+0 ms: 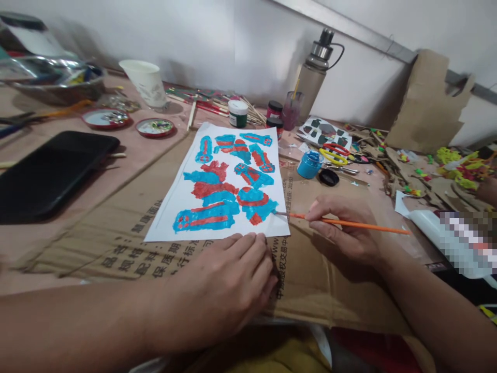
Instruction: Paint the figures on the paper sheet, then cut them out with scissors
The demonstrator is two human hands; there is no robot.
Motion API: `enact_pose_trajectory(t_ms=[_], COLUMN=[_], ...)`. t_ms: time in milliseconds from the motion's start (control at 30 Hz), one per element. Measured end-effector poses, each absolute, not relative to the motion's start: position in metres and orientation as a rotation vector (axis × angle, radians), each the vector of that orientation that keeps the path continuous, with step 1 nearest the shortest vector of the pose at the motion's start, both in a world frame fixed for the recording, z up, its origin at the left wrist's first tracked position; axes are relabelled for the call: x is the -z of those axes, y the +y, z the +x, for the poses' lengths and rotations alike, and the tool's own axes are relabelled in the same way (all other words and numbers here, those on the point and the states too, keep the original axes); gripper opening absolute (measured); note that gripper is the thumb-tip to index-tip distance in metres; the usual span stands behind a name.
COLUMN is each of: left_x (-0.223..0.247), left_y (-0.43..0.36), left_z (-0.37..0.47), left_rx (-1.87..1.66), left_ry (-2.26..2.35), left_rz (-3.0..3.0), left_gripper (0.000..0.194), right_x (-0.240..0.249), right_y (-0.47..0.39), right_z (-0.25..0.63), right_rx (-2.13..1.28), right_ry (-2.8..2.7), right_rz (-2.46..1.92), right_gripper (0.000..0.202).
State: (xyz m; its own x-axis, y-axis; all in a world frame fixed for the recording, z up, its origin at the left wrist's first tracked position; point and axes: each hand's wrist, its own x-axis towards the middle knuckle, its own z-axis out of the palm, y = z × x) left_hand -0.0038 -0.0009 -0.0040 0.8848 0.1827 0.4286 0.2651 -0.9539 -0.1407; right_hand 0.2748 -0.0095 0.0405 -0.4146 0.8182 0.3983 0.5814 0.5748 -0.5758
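A white sheet of paper (171,212) with blue and red painted shapes lies on a flattened cardboard piece (334,290). My left hand (236,280) is at its lower edge, fingers curled together and holding it down; the thumb is mostly hidden. My right hand (345,223) pinches an orange-handled paintbrush (361,225). The brush tip touches the edge of a blue patch near the sheet's right side. Beyond my right hand stands an uncapped jar of blue paint (309,166), its black lid (329,177) lying beside it.
A black tablet-like device (54,176) lies left, with red-rimmed lids (154,127) and a paper cup (145,83) behind. Paint jars (237,114), loose brushes (209,101) and a bottle (316,72) stand along the wall. Scissors (336,155) and cardboard scraps (411,160) lie right.
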Motion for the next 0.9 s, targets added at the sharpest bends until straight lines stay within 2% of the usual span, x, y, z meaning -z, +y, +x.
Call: enact_pose_trajectory(t_ms=[167,433,567,900], left_x=[0.005,0.004,0.004,0.013], left_y=[-0.001,-0.003,-0.002,-0.003], left_z=[-0.003,-0.004,-0.003,-0.001], left_rx=[0.670,0.717,0.847,0.896], left_ry=[-0.310,-0.370,-0.421,-0.490], left_rz=[-2.799,-2.766,-2.768,-2.812], left_gripper=[0.026,0.035,0.044,0.039], right_x=[-0.034,-0.039,-0.038,-0.028], right_y=[-0.011,-0.009,-0.011,-0.001], right_z=[0.278,0.276,0.281,0.278], right_rx=[-0.557,-0.494,-0.477,-0.220], right_ry=[-2.015,-2.155,-2.061,-1.904], right_rz=[-1.097,-0.996,-1.027,-1.156], right_gripper=[0.011,0.010,0.011,0.012])
